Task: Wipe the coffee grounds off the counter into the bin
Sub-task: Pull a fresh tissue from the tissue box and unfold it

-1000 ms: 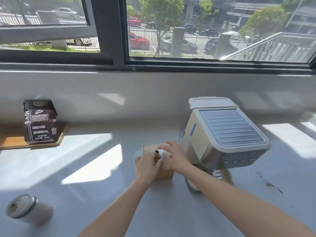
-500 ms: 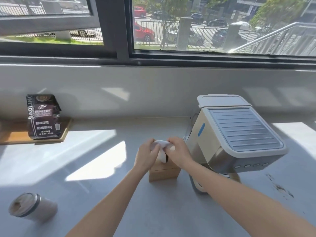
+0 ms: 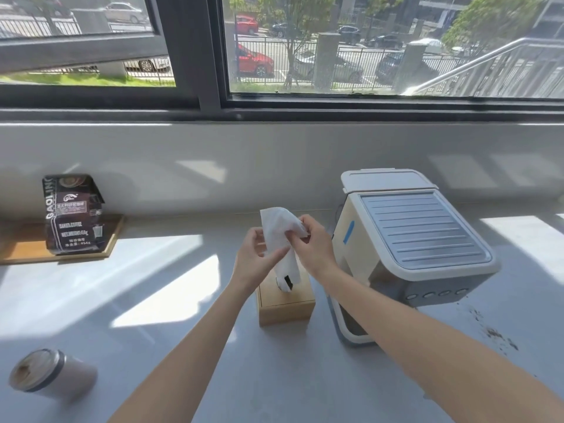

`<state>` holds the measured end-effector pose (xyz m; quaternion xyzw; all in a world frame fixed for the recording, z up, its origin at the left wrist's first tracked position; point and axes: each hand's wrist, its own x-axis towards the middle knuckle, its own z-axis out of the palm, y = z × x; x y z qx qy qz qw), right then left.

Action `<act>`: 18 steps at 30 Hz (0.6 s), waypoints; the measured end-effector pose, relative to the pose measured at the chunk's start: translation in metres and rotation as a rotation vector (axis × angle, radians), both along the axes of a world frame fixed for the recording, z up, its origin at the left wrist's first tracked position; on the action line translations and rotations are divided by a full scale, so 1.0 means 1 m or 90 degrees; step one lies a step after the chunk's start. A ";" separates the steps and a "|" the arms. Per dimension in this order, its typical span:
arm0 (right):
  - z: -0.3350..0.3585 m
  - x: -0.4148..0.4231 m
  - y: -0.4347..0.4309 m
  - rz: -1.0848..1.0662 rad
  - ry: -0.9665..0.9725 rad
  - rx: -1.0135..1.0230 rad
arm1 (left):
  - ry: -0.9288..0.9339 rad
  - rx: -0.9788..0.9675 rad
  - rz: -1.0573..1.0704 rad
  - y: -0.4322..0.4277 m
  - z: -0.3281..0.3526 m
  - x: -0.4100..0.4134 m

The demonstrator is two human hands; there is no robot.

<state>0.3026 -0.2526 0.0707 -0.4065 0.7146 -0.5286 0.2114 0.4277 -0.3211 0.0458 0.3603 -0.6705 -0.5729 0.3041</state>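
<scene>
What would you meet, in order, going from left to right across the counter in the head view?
The coffee bag → tissue box → coffee machine → coffee grounds.

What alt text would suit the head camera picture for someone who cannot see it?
A person's left hand and right hand pinch a white tissue rising from a wooden box on a grey counter. A coffee machine stands beside it, dark coffee grounds scattered further right; a coffee bag and a cup are at left.
</scene>
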 end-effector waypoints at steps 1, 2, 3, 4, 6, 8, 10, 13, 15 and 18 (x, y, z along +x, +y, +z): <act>0.001 0.000 -0.001 -0.007 -0.003 -0.006 | -0.032 0.006 -0.024 0.002 -0.004 0.001; 0.002 0.000 -0.002 -0.013 -0.003 -0.006 | -0.062 0.012 -0.046 0.006 -0.010 0.002; 0.002 0.000 -0.003 -0.017 0.000 -0.008 | -0.087 0.015 -0.060 0.009 -0.017 0.002; 0.001 0.000 -0.004 -0.021 0.003 -0.006 | -0.110 0.016 -0.067 0.012 -0.023 0.003; -0.001 -0.001 -0.003 -0.022 0.009 0.008 | -0.171 0.001 -0.075 0.018 -0.033 0.002; -0.007 -0.004 -0.001 -0.035 0.012 0.037 | -0.234 -0.042 -0.094 0.021 -0.041 0.001; -0.014 -0.008 0.001 -0.061 0.004 0.074 | -0.288 -0.107 -0.105 0.022 -0.045 -0.001; -0.023 -0.010 0.005 -0.076 0.002 0.142 | -0.338 -0.192 -0.106 0.017 -0.052 -0.005; -0.030 -0.011 0.008 -0.079 0.007 0.205 | -0.364 -0.231 -0.099 0.014 -0.056 -0.009; -0.041 -0.009 0.010 -0.022 -0.005 0.244 | -0.386 -0.239 -0.078 0.013 -0.060 -0.012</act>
